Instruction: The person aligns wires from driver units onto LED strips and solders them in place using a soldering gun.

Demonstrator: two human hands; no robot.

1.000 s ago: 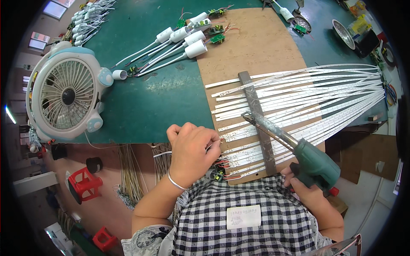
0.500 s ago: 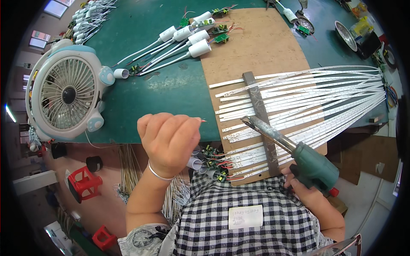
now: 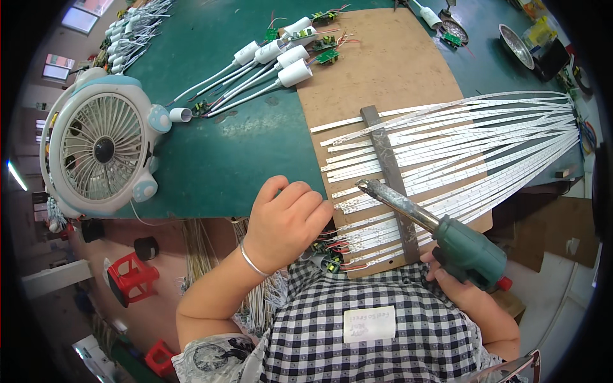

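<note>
Fan (image 3: 102, 150) left of board (image 3: 383, 70) under strips (image 3: 460, 150)

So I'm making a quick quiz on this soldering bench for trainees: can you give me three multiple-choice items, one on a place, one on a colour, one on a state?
1. Where does the small desk fan stand?
A. at the left end of the green table
B. on the brown board
C. on the floor

2. What colour is the handle of the soldering iron?
A. red
B. dark green
C. white

3. How are the white light strips kept in place on the brown board?
A. a dark metal bar lies across them
B. they are rolled into a coil
C. they hang from a hook

Answers:
1 A, the fan sits on the green table, left of the board.
2 B, the handle in the right hand is dark green.
3 A, the metal bar crosses the fanned strips.
</note>
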